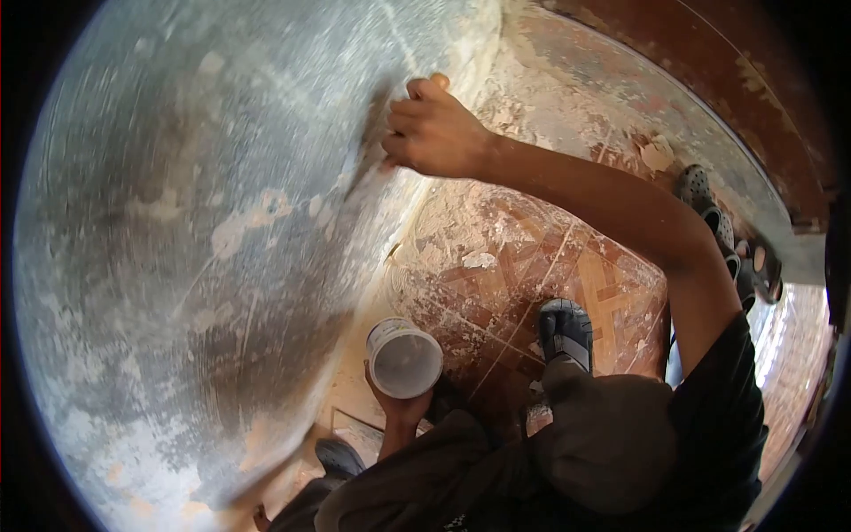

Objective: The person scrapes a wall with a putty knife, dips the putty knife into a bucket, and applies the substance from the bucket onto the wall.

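Observation:
My right hand [436, 131] is closed around a flat-bladed scraper [366, 146], the end of its orange-brown handle poking out beyond the fist. The blade is smeared by motion and lies along the grey wall [177, 222], close above where the wall meets the floor. Lower down, my left hand [390, 403] grips a white plastic tub [378, 337] from below and the side. The tub's mouth faces up toward me, and its inside looks pale. Patches of white and beige coating show on the wall.
Pale dust and flakes cover the brown patterned floor [514, 266], thickest along the wall. A dark shoe [566, 330] on my foot rests on it. Several shoes [709, 208] line the right side, near a brown raised surface [709, 44].

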`<state>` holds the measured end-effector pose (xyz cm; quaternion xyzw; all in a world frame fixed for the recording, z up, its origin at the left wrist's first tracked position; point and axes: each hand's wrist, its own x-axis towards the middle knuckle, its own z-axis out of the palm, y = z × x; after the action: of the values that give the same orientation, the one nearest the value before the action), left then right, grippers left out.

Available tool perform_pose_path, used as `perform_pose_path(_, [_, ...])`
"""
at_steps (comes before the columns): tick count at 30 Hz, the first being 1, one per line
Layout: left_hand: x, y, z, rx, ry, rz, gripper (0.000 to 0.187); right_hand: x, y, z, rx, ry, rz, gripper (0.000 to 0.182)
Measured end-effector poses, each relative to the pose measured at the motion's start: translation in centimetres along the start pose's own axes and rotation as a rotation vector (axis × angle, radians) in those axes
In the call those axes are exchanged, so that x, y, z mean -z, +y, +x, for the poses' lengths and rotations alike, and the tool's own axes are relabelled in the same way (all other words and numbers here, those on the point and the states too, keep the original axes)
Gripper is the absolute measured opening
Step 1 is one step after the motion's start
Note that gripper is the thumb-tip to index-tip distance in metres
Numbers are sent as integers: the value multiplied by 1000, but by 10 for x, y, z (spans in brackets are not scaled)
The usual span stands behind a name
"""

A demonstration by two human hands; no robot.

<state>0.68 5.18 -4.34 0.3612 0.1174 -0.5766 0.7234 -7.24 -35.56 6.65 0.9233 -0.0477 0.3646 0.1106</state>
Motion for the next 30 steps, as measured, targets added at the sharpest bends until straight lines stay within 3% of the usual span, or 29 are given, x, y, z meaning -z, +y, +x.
perform_pose_path(1, [-7,1,-1,68,-36,-130,59,-10,6,17,6,107,-130,16])
perform_pose_path(4, [-4,2,-5,27,-35,-78,65,-4,43,14,-44,106,-138,19])
perform_pose_path(5, [-1,5,-4,64,73,-218,64,12,52,2,-190,127,-166,18])
perform_pose_path(7, [-8,10,-1,21,77,-199,60,58,60,-4,-395,215,-296,15])
perform_pose_path(8, [-9,12,-3,1,98,-192,58,77,57,-12,-493,130,-302,9])
perform_pose_path(10, [0,17,-1,5,49,-208,66,93,44,-29,-581,-18,-191,30])
perform_pose_path(12, [-11,22,3,-31,13,-211,65,101,11,-39,-781,-445,62,39])
perform_pose_path(14, [-28,27,6,-57,9,-182,66,101,-34,-53,-930,-846,615,38])
perform_pose_path(16, [-41,28,6,-78,0,-146,66,114,-73,-42,-794,-1199,1028,34])
perform_pose_path(18, [-48,28,7,-105,2,-110,67,109,-98,-64,-428,-1070,1197,35])
perform_pose_path(21, [-51,26,4,-117,10,-114,68,111,-124,-62,-366,-952,1201,40])
perform_pose_path(30, [-36,20,6,-86,29,-96,67,111,-158,-33,-167,-1052,935,58])
